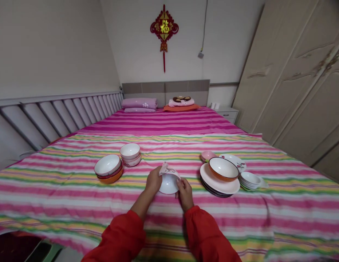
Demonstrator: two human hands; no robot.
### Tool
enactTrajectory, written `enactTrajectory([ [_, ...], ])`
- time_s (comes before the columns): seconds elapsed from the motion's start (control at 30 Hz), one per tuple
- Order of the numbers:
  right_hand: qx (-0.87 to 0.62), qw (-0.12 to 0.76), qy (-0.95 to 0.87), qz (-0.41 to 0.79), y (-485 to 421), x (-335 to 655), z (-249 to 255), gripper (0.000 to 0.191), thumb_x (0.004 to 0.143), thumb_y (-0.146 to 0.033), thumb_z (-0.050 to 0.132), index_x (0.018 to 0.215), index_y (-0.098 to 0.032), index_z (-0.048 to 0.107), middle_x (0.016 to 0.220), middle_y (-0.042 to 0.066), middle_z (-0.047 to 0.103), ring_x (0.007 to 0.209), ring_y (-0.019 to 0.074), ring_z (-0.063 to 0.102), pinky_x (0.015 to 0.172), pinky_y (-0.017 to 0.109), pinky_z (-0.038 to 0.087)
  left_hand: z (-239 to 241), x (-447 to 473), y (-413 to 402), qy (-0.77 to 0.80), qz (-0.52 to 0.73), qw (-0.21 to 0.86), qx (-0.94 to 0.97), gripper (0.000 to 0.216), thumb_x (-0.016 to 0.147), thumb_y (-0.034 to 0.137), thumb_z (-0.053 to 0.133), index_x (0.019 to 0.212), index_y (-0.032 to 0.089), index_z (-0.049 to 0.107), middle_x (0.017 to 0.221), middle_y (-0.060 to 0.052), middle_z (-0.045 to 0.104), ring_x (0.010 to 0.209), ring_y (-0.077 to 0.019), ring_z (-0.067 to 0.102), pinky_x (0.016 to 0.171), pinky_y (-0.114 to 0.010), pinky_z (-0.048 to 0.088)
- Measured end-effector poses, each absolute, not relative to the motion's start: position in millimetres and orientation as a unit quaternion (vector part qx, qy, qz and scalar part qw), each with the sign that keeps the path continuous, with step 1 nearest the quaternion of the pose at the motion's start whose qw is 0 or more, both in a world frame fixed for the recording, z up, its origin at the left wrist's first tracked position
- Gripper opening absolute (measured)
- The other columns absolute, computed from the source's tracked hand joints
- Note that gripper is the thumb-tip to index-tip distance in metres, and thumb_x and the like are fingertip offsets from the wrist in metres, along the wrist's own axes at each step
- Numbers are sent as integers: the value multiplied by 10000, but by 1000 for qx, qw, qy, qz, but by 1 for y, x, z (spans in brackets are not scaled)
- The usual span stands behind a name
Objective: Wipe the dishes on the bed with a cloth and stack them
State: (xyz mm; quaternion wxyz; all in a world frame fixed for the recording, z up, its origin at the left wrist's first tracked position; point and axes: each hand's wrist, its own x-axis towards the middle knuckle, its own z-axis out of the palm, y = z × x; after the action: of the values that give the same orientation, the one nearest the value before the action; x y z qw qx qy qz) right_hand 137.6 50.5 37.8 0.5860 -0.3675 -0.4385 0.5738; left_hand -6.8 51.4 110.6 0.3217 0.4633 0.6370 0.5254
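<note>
Both hands hold a small white bowl (168, 185) tilted toward me over the striped bedspread (169, 153). My left hand (153, 181) grips its left rim and pinches a small patterned cloth (167, 169) against the bowl's top edge. My right hand (185, 193) clasps the bowl's right side with curled fingers. Both arms wear red sleeves. To the left stand a stack of orange and red bowls (108, 169) and a stack of white bowls (130, 154). On the right, an orange-rimmed bowl (223, 169) sits on stacked plates (220, 185).
Small white dishes (250, 180), a patterned plate (235, 161) and a pink bowl (207, 155) lie on the right. Folded bedding (140, 104) rests by the headboard. A wardrobe (297, 80) lines the right wall; a slatted rail (62, 116) runs along the left.
</note>
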Motion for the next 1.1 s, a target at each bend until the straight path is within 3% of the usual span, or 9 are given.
enactTrajectory([
  [0.17,-384,574,-442,572,52,137,32,420,780,-557,575,912,-160,604,429,-81,482,294,93,416,293,204,299,113,-3,50,640,434,233,589,461,659,13,493,1016,218,703,1011,-47,729,1007,-238,633,907,-336,448],
  [0.3,-383,577,-387,608,55,138,30,481,766,-567,574,1016,-156,572,403,-77,498,262,108,398,262,215,282,84,15,50,608,554,257,506,433,732,65,477,1121,171,637,1090,-73,698,1053,-204,618,938,-318,449],
  [0.37,-386,576,-373,616,55,138,30,457,758,-569,582,968,-163,565,373,-75,487,249,111,391,250,207,255,66,26,47,602,611,274,435,412,758,107,489,1149,159,606,1109,-86,683,1068,-197,612,949,-317,453],
  [0.57,-380,568,-377,625,55,143,29,415,790,-595,549,770,-180,539,321,-44,484,221,89,348,240,176,196,38,50,38,612,613,348,358,461,734,156,558,1194,186,560,928,-58,694,857,-191,665,759,-292,544],
  [0.7,-376,555,-391,630,55,144,32,483,780,-643,542,755,-161,555,320,-32,482,224,90,368,237,170,199,59,31,50,652,545,358,388,392,667,65,532,1036,145,639,743,-32,686,715,-195,659,677,-296,538],
  [0.93,-373,565,-393,622,53,138,35,511,700,-618,658,929,-164,611,453,-52,539,314,105,457,261,198,351,96,-12,61,632,514,315,486,320,609,22,590,853,190,711,832,-34,724,911,-234,642,898,-344,461],
  [1.1,-392,557,-370,632,56,140,33,619,737,-695,555,1027,-149,601,390,-52,513,253,117,422,217,199,259,77,8,52,628,537,304,475,323,710,155,634,1032,170,659,1054,-85,692,1095,-233,593,949,-332,439],
])
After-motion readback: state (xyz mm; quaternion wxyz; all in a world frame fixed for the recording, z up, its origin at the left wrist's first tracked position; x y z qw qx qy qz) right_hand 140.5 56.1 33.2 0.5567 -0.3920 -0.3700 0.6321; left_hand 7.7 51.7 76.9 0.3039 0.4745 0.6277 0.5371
